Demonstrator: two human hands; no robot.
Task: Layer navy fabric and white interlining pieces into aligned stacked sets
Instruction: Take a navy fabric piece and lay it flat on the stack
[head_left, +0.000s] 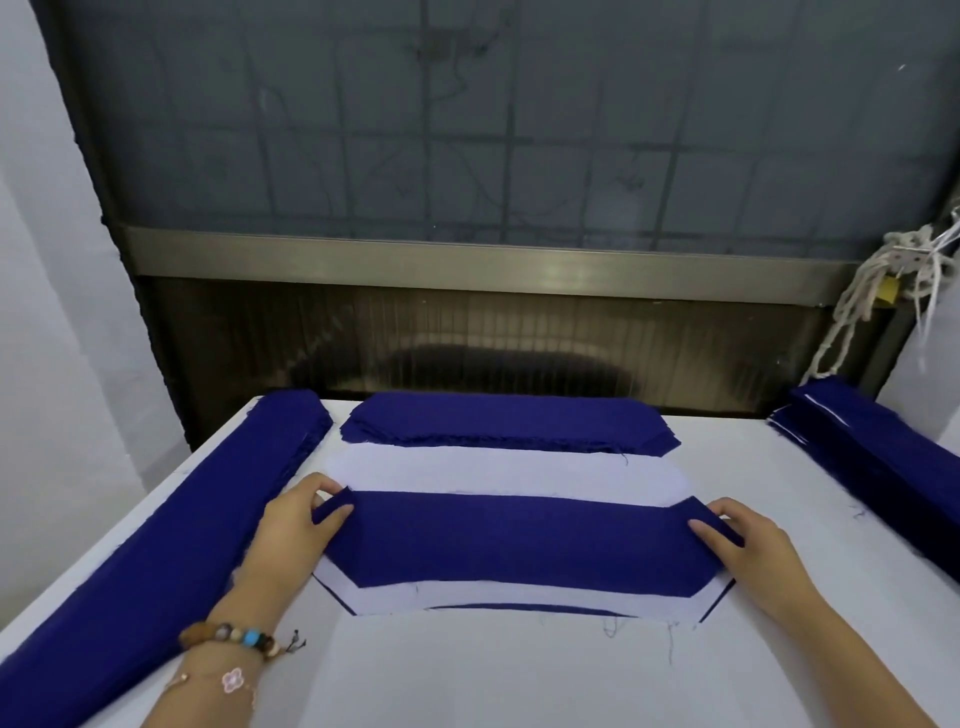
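I've got my left hand (298, 519) and right hand (748, 545) each pinching an end of the navy piece (514, 540). Its long axis runs left-right between them, on the white interlining (509, 475) mid-bench (779, 467).

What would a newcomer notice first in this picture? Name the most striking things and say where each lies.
At the centre, the left hand and right hand pinch the two ends of a navy piece over the white interlining. Thick navy stacks frame the white table: one along the left edge, one at the back, one at right.
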